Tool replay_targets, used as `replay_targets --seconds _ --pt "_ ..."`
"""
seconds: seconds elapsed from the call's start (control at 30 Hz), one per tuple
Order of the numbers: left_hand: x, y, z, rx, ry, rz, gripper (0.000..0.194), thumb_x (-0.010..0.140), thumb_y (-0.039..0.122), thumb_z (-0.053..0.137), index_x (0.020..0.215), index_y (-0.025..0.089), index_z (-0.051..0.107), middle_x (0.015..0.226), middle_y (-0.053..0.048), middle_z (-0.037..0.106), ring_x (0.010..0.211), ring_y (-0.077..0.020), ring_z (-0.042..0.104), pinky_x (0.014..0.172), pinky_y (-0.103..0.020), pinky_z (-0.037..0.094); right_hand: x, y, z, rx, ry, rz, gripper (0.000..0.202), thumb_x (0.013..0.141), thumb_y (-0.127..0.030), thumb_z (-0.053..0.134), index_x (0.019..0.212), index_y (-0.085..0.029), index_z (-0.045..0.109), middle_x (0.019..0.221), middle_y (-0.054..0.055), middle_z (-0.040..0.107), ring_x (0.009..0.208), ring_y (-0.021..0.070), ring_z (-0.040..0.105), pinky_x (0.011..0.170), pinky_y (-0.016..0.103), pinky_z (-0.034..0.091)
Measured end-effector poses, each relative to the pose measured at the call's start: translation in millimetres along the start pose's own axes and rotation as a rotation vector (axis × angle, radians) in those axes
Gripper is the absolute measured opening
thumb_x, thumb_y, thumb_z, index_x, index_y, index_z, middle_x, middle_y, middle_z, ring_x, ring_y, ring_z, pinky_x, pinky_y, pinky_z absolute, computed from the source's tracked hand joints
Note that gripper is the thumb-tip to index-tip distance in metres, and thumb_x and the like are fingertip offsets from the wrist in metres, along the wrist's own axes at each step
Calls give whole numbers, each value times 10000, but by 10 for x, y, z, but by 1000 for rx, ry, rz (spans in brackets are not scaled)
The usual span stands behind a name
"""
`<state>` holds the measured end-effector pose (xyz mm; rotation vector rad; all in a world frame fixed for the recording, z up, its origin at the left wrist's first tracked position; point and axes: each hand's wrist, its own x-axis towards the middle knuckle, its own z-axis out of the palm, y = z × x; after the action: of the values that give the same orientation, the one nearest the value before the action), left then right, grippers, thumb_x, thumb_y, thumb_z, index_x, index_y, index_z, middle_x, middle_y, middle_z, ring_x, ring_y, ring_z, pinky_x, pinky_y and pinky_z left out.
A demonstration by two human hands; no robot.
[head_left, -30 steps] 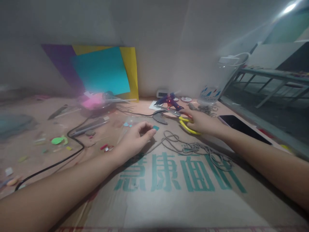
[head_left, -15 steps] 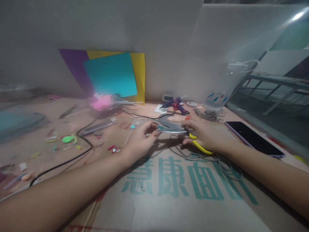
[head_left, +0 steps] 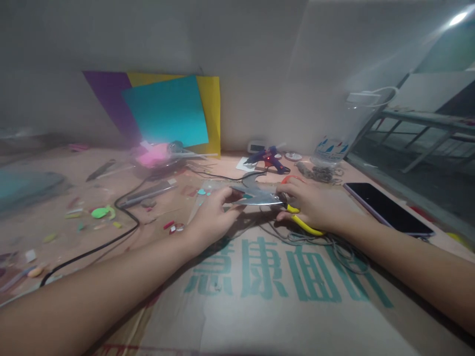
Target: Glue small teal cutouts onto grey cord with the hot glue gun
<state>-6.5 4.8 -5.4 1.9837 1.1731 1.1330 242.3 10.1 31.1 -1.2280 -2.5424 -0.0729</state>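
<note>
My right hand is closed around the yellow and orange handles of a pair of scissors, whose blades point left and are spread apart. At the blade tips, my left hand pinches a small teal paper piece, partly hidden by fingers and blades. Small teal scraps lie just beyond my left hand. Underneath both hands is a cardboard sheet with green printed characters. Loose grey cord lies on it under my right hand.
A glue gun with a red light stands at the back. To the right lie a phone and a clear plastic cup. Coloured sheets lean on the wall. A black cable crosses the scrap-strewn left side.
The scissors' handles and blades have spread wider. Another teal scrap shows beyond my left hand. The whole view has shifted slightly; both hands stay about where they were.
</note>
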Motion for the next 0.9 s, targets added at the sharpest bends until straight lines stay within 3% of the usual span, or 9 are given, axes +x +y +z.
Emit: replay_targets --seconds 0.2,0.47,0.9 --pt "-14 -35 7 14 3 -31 186 790 248 588 952 176 643 959 -65 682 923 -228 634 804 -346 509 9 -158 -115 -70 -31 29 531 754 -547 639 1175 -226 598 1002 119 616 893 267 583 677 316 451" --pt "-8 -55 24 -18 -2 -10 194 799 253 588 959 170 660 951 -67 693 931 -230 644 790 -341 526 -16 59 105 40 38 -58 519 754 -586 616 1109 -210 577 999 102 576 888 243 543 724 329 431" --pt "-8 -32 32 -56 -13 13 191 811 237 582 969 183 676 958 -59 710 918 -215 654 836 -346 518 -20 38 93 0 21 -21 512 741 -589 630 1085 -211 591 991 92 580 888 240 547 713 319 420"
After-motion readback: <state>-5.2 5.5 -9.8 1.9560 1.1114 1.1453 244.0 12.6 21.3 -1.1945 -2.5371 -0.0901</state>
